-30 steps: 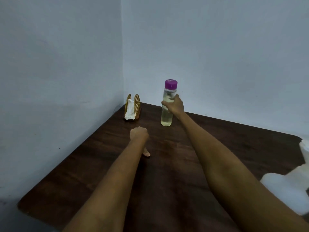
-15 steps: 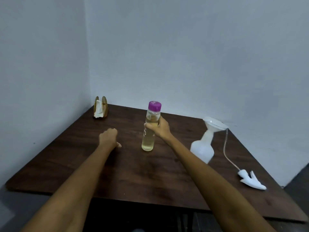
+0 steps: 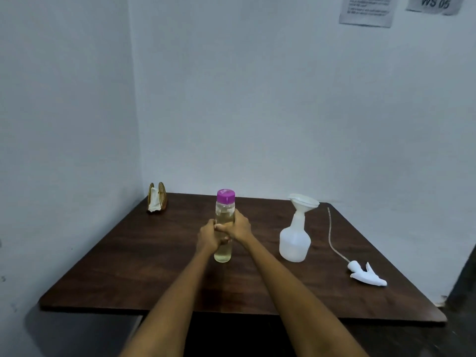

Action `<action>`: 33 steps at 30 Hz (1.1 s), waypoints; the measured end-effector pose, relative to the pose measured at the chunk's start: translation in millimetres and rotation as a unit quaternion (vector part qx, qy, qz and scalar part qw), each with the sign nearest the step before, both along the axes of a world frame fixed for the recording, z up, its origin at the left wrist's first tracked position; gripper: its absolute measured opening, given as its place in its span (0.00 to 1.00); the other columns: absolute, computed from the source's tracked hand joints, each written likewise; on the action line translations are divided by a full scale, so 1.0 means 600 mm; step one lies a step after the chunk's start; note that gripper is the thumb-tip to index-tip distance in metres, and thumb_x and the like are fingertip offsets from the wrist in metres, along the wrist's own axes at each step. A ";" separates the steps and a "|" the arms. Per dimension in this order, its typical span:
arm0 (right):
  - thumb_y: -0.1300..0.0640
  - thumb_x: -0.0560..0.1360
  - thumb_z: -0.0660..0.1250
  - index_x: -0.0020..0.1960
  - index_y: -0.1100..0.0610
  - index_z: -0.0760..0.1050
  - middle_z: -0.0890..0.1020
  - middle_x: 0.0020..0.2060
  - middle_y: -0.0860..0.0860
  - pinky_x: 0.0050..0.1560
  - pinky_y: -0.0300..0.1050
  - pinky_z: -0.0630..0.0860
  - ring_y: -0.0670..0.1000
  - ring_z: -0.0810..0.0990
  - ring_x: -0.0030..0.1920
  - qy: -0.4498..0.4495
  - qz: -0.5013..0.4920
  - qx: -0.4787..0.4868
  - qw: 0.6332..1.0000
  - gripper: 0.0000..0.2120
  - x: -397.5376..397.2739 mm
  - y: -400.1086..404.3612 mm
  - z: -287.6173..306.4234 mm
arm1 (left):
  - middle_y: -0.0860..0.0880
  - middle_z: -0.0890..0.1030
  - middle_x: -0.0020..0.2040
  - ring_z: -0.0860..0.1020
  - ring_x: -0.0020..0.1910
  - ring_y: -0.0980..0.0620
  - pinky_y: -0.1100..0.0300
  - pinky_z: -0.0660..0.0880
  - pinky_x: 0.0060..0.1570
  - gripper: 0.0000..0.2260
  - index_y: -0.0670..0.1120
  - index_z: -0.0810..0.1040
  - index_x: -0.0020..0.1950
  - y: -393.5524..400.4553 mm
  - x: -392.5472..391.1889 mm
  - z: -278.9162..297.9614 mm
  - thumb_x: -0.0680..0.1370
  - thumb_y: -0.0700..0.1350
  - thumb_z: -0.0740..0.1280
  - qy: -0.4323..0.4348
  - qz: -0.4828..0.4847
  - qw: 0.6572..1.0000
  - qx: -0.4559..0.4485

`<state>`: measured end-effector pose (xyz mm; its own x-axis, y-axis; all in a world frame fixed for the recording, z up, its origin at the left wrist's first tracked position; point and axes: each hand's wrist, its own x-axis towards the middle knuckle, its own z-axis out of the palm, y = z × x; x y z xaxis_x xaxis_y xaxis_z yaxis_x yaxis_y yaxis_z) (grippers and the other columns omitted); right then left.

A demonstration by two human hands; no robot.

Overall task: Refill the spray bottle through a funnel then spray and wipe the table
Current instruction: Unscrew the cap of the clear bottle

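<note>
A clear bottle [image 3: 223, 253] of pale yellow liquid with a purple cap [image 3: 226, 195] stands upright mid-table. My left hand [image 3: 207, 238] and my right hand [image 3: 238, 226] both grip its middle, fingers wrapped round it. To the right stands the white spray bottle [image 3: 294, 242] with a white funnel [image 3: 304, 201] seated in its neck. Its white trigger head [image 3: 367, 275] with a long dip tube [image 3: 331, 235] lies on the table further right.
A dark wooden table [image 3: 144, 274] sits in a corner of white walls. A golden napkin holder [image 3: 157, 197] with white tissue stands at the far left corner. Paper notices [image 3: 365, 10] hang on the back wall.
My left hand has come off the table and closed round the bottle beside my right hand. The view has lifted and pulled back, showing more wall.
</note>
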<state>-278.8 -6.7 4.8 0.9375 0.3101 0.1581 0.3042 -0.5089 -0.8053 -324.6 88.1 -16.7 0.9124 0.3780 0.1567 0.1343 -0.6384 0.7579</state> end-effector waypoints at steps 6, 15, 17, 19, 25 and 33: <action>0.52 0.68 0.75 0.63 0.57 0.71 0.80 0.58 0.54 0.56 0.44 0.74 0.53 0.79 0.58 0.002 0.001 -0.003 1.000 0.27 0.021 0.007 -0.007 | 0.42 0.80 0.57 0.78 0.56 0.44 0.54 0.75 0.51 0.20 0.42 0.71 0.61 0.005 0.021 -0.013 0.72 0.43 0.73 0.007 0.008 1.000 0.008; 0.51 0.67 0.75 0.63 0.58 0.70 0.80 0.58 0.54 0.59 0.46 0.74 0.54 0.78 0.59 0.008 0.006 -0.016 1.000 0.28 0.049 0.019 -0.005 | 0.43 0.79 0.59 0.78 0.57 0.45 0.55 0.75 0.52 0.20 0.43 0.70 0.63 0.022 0.048 -0.013 0.74 0.40 0.71 0.014 -0.001 1.000 0.000; 0.51 0.67 0.76 0.64 0.58 0.70 0.79 0.59 0.54 0.60 0.47 0.76 0.54 0.78 0.60 0.011 0.043 -0.028 0.999 0.29 0.051 0.012 0.002 | 0.43 0.78 0.59 0.78 0.54 0.48 0.63 0.76 0.44 0.17 0.43 0.71 0.59 0.026 0.051 -0.011 0.73 0.39 0.72 0.026 -0.007 0.999 -0.019; 0.48 0.67 0.76 0.65 0.58 0.69 0.79 0.58 0.54 0.54 0.49 0.80 0.55 0.79 0.58 0.006 0.070 -0.021 0.997 0.32 0.056 0.000 0.022 | 0.43 0.78 0.60 0.78 0.53 0.48 0.63 0.77 0.43 0.17 0.43 0.71 0.57 0.027 0.051 -0.006 0.72 0.38 0.73 0.038 -0.012 0.999 -0.036; 0.39 0.68 0.71 0.64 0.58 0.70 0.78 0.57 0.53 0.55 0.47 0.76 0.53 0.77 0.55 -0.140 0.063 -0.131 0.979 0.32 0.048 0.000 0.128 | 0.45 0.76 0.65 0.75 0.64 0.47 0.59 0.73 0.56 0.32 0.43 0.71 0.68 0.026 0.069 0.054 0.68 0.51 0.77 0.085 -0.038 0.995 -0.019; 0.47 0.72 0.70 0.34 0.58 0.64 0.67 0.30 0.50 0.30 0.37 0.61 0.48 0.66 0.32 -0.162 0.053 -0.302 0.938 0.21 0.066 0.034 0.160 | 0.45 0.77 0.63 0.75 0.63 0.46 0.57 0.73 0.54 0.31 0.44 0.72 0.67 0.017 0.096 0.070 0.68 0.55 0.75 0.065 0.044 0.997 -0.010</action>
<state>-239.3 13.4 101.0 0.8294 0.5235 0.1949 0.5577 -0.7959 -0.2357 -267.0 98.5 25.5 0.8874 0.4600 0.0312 0.2872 -0.6043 0.7432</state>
